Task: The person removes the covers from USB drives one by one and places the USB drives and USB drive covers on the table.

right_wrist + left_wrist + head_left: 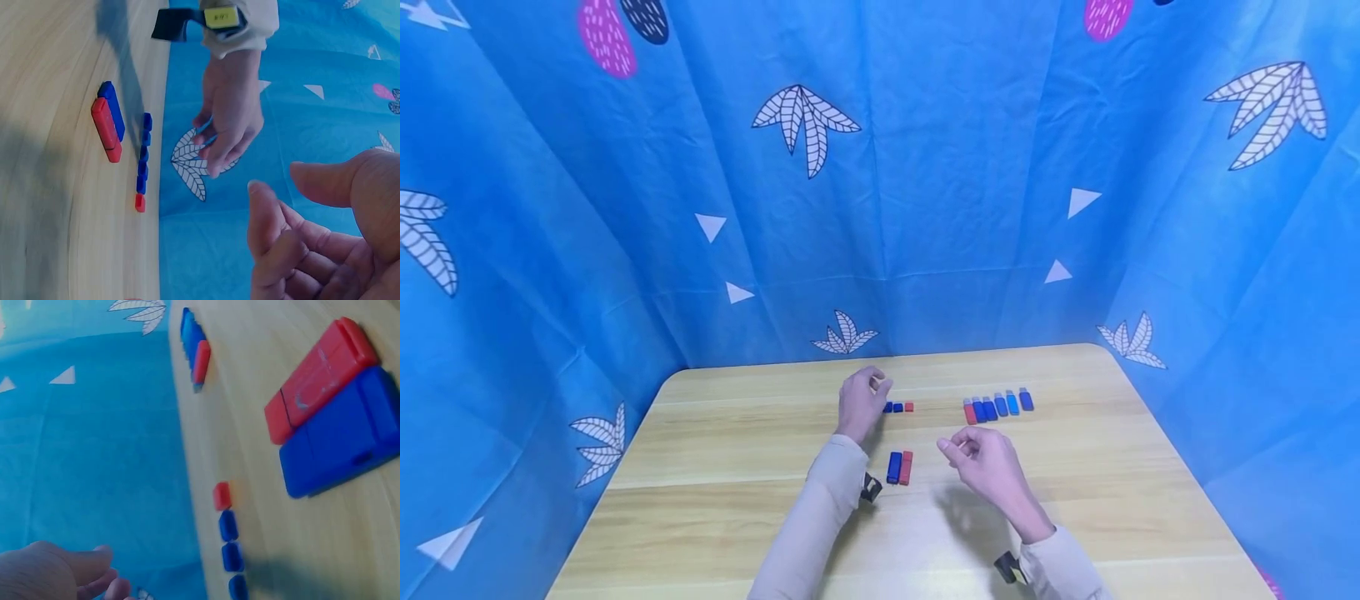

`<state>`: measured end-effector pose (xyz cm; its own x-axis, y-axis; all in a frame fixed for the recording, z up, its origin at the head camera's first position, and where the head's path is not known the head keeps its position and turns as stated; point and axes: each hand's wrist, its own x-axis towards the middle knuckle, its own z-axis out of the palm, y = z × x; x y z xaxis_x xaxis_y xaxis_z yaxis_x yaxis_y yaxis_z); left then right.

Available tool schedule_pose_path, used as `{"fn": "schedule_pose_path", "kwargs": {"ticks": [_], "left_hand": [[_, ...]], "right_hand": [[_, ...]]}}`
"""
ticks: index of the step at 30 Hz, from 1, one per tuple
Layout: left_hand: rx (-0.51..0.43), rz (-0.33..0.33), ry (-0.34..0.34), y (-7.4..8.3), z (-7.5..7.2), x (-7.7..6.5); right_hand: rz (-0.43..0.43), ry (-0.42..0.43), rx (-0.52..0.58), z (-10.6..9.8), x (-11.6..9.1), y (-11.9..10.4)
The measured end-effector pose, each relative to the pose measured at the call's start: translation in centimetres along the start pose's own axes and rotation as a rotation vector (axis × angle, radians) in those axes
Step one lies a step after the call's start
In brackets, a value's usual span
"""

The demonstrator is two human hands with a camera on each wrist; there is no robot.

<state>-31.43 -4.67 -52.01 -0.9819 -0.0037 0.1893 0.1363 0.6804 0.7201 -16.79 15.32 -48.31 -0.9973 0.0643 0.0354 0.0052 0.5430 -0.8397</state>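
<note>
My left hand [861, 402] hovers over the left end of a row of small caps, its fingers loosely bent with nothing between them. The row has a red cap [909, 407] at its right end and several blue caps [144, 153], partly hidden by the hand in the head view. Nearer to me, a blue USB flash drive [894, 467] and a red USB flash drive [906, 468] lie side by side, both capped. To their right my right hand [987, 468] is raised above the table, thumb and forefinger apart and holding nothing.
Several uncapped USB flash drives [1002, 405], one red and the others blue, lie in a row at the back right of the wooden table [722, 450]. A patterned blue curtain [925, 208] surrounds the table's back and sides.
</note>
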Motion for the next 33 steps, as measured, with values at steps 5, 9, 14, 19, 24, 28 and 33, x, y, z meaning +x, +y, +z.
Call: {"fn": "schedule_pose_path", "kwargs": {"ticks": [5,9,14,19,24,28,33], "left_hand": [[-0.043,-0.009,0.041,-0.2,-1.8,-1.6],[-0.058,0.01,0.089,-0.2,-3.1,-2.9],[-0.085,0.021,0.114,-0.4,-3.9,-4.9],[-0.094,0.021,0.134,-1.0,-4.5,-7.0],[-0.088,0.0,0.153,-1.3,-5.1,-9.2],[-0.111,-0.033,0.147,-1.3,-5.2,-10.7],[-0.141,-0.091,0.102,-1.3,-5.2,-12.3]], "right_hand": [[-0.035,0.004,-0.026,0.4,0.2,0.1],[-0.03,-0.031,-0.023,0.7,0.7,0.2],[-0.027,-0.09,-0.028,1.3,1.3,0.3],[-0.035,-0.146,-0.078,2.2,2.0,0.7],[-0.03,-0.196,-0.133,3.1,2.8,1.1],[-0.037,-0.229,-0.192,4.0,3.2,1.4],[-0.04,-0.26,-0.237,5.1,3.6,1.9]]}}
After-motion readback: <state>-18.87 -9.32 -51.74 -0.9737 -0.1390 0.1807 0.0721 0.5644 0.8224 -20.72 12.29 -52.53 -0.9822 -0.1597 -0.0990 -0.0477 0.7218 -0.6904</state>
